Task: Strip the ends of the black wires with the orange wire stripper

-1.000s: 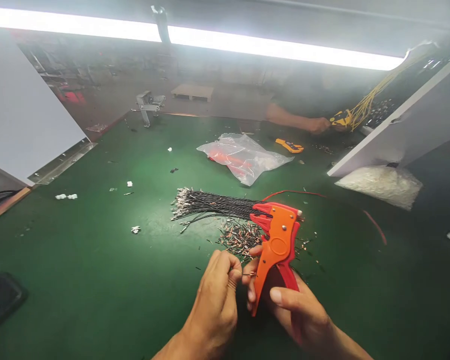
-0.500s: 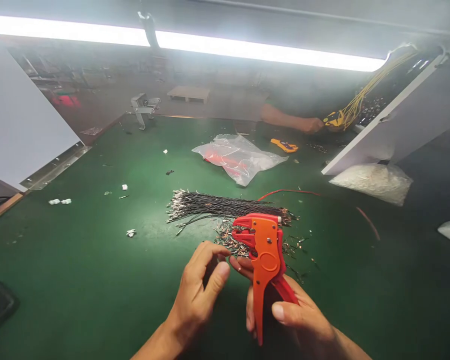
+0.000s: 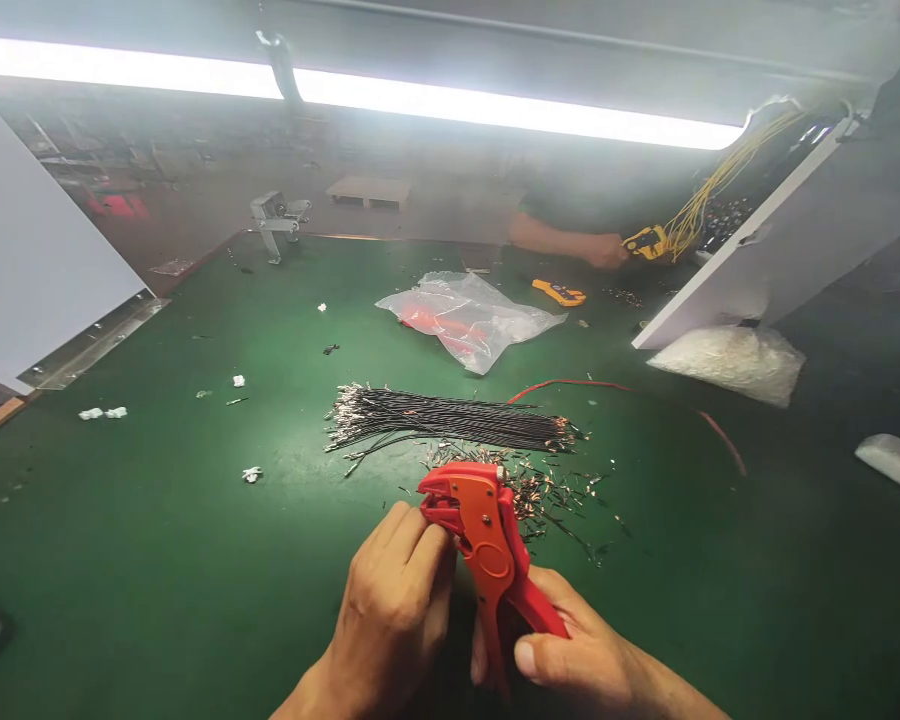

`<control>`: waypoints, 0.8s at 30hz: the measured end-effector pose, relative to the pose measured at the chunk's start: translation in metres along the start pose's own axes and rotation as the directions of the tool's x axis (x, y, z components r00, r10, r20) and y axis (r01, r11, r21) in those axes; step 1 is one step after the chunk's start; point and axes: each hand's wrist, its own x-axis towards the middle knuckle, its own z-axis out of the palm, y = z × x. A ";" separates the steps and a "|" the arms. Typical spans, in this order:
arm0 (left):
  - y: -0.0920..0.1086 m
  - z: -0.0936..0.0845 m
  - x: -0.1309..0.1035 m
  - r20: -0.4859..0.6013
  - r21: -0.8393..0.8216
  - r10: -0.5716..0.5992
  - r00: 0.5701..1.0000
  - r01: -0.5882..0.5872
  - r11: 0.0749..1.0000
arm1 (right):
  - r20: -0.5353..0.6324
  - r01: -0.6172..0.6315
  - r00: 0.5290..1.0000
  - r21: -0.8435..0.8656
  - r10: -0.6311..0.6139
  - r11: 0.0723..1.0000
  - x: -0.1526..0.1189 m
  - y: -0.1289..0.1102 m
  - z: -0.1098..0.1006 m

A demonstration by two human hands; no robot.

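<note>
Green counter [image 3: 195, 560] spreads under a bright strip light [image 3: 510, 108]. Nearest me, my right hand [image 3: 577, 650] wraps its fingers around the handles of the orange-red stripper [image 3: 480, 530]. My left hand [image 3: 394, 605] has bent knuckles beside the tool's jaws; its fingertips are hidden, so I can't tell if they pinch anything. Beyond lie wire scraps [image 3: 532, 497], then 1 bundle of black wires [image 3: 457, 418], then 1 clear bag [image 3: 472, 325]. Far right, another person's hand [image 3: 606, 250] holds 1 yellow tool [image 3: 646, 243].
</note>
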 end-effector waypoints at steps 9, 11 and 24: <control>0.000 0.005 -0.007 -0.002 -0.063 0.008 1.000 -0.008 0.998 | 0.034 0.022 0.999 0.124 -0.026 0.992 0.001 0.014 -0.007; -0.001 0.007 -0.006 -0.040 -0.037 0.023 0.999 -0.024 0.999 | 0.021 -0.005 1.000 0.164 0.001 0.986 0.001 0.019 -0.009; 0.000 0.004 -0.002 -0.028 -0.075 -0.094 0.995 0.092 0.993 | -0.058 0.021 0.998 0.234 -0.008 0.972 -0.004 0.007 -0.010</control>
